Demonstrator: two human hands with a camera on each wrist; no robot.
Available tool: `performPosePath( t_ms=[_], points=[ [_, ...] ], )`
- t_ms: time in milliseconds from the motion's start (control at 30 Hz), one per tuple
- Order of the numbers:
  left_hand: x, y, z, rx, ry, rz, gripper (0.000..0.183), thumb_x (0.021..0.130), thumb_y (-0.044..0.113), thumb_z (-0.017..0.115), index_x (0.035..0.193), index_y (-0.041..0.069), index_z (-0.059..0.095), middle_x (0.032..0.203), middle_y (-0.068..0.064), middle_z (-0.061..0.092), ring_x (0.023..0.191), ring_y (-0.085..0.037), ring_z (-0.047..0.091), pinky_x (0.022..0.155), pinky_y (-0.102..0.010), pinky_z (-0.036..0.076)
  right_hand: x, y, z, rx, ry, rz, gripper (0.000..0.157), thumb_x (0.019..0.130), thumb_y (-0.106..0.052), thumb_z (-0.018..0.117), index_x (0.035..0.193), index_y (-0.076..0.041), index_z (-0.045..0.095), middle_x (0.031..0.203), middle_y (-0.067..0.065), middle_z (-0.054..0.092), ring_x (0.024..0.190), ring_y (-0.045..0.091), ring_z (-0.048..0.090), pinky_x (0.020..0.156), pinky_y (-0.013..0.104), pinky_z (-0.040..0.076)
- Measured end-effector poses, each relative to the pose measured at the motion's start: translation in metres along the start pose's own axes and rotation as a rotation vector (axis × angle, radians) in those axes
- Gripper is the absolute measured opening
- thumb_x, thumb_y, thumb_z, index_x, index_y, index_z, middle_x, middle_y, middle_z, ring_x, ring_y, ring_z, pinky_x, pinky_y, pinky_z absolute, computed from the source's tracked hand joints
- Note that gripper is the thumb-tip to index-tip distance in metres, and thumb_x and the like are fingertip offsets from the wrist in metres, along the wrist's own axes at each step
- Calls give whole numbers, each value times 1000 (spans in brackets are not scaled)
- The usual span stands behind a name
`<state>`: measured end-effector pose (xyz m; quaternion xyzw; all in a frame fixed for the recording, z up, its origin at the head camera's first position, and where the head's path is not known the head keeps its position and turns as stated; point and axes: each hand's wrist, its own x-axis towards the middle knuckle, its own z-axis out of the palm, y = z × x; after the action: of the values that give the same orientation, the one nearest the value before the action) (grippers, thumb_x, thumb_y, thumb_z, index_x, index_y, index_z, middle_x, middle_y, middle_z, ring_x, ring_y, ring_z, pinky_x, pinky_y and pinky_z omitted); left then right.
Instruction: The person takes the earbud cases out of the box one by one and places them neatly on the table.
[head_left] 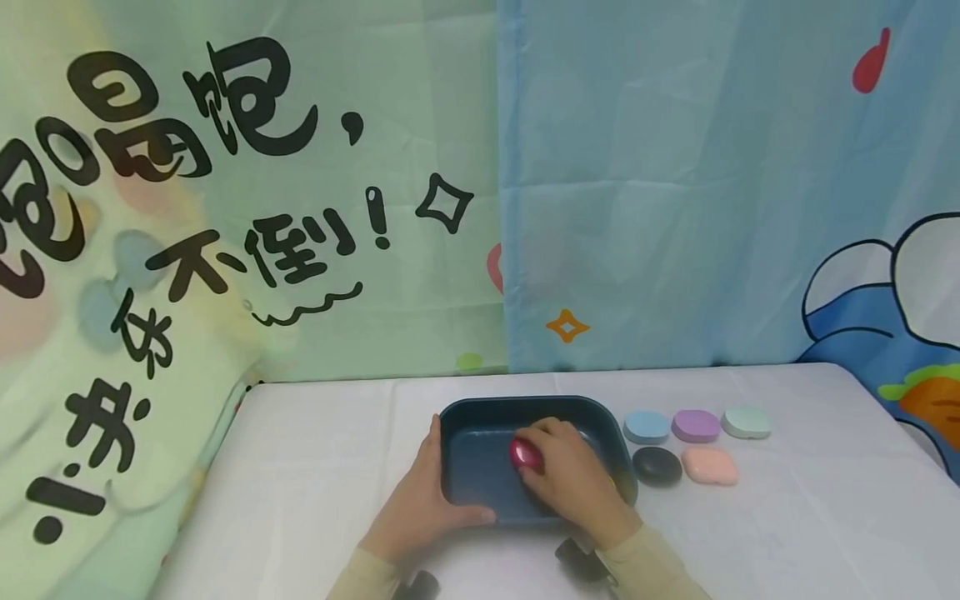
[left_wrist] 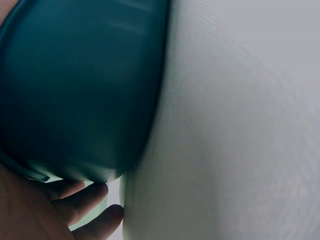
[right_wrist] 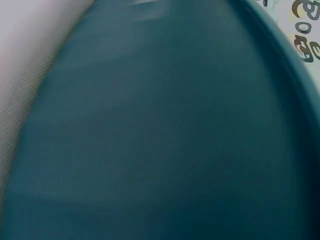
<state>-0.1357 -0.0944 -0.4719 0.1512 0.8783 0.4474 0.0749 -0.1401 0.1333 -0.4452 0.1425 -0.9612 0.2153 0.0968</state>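
Note:
In the head view, my right hand [head_left: 570,471] pinches a glossy magenta oval [head_left: 527,455], like a bar of soap, between thumb and fingers. It is over the inside of a dark blue-green rectangular tray [head_left: 480,483]. My left hand [head_left: 420,500] rests at the tray's near left corner, fingers straight along the left side and thumb along the near edge. In the left wrist view, its fingers [left_wrist: 82,202] lie against the tray's wall [left_wrist: 85,95]. The tray wall [right_wrist: 165,120] fills most of the right wrist view, with the right hand out of frame.
Right of the tray are soap-like pieces: blue [head_left: 647,427], purple [head_left: 696,426], mint [head_left: 746,422], black [head_left: 657,467] and pink [head_left: 709,466]. A bit of yellow [head_left: 613,482] shows beside the right wrist. A printed curtain [head_left: 645,183] hangs behind the white table [head_left: 300,467].

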Motion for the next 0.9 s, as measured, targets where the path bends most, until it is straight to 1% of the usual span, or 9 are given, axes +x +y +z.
performPosePath(
  t_ms=[233, 433, 500, 600, 800, 900],
  points=[
    [0, 0, -1, -17, 1, -6, 140, 66, 59, 88, 163, 19, -5, 166, -7, 19, 144, -24, 34, 112, -52, 35, 0, 0, -6, -9, 17, -7, 45, 75, -15, 87, 117, -6, 72, 111, 10, 66, 103, 28, 61, 88, 45, 57],
    [0, -3, 1, -15, 10, 14, 140, 66, 59, 88, 163, 18, -5, 166, -7, 19, 144, -25, 34, 112, -52, 36, -4, -3, -14, -14, -14, 2, 45, 77, -16, 86, 119, -7, 72, 111, 9, 66, 102, 27, 62, 88, 45, 56],
    [0, -5, 2, -16, 13, 25, 139, 66, 59, 88, 163, 20, -5, 165, -7, 20, 144, -24, 35, 111, -52, 37, -5, -4, -16, -15, -16, 2, 45, 78, -17, 85, 120, -8, 71, 111, 9, 65, 102, 26, 61, 88, 44, 56],
    [0, -5, 2, -15, 16, 31, 139, 66, 59, 88, 163, 21, -5, 165, -6, 21, 143, -23, 35, 111, -51, 37, -7, -5, -19, -14, -11, -4, 46, 78, -17, 85, 121, -9, 71, 112, 8, 65, 103, 26, 60, 87, 43, 57],
    [-1, -3, 0, -21, 14, 21, 139, 67, 57, 88, 163, 19, -5, 165, -7, 21, 144, -24, 35, 111, -51, 37, -12, -5, -26, -12, 24, -33, 47, 76, -16, 86, 121, -10, 72, 113, 8, 64, 105, 27, 60, 88, 44, 56],
    [-1, -2, 0, -33, 12, 24, 138, 67, 56, 89, 163, 22, -5, 165, -5, 22, 144, -23, 34, 112, -51, 37, -15, -3, -31, -15, 33, -40, 47, 76, -15, 86, 121, -10, 72, 114, 7, 64, 107, 27, 60, 89, 45, 55]
  ],
)
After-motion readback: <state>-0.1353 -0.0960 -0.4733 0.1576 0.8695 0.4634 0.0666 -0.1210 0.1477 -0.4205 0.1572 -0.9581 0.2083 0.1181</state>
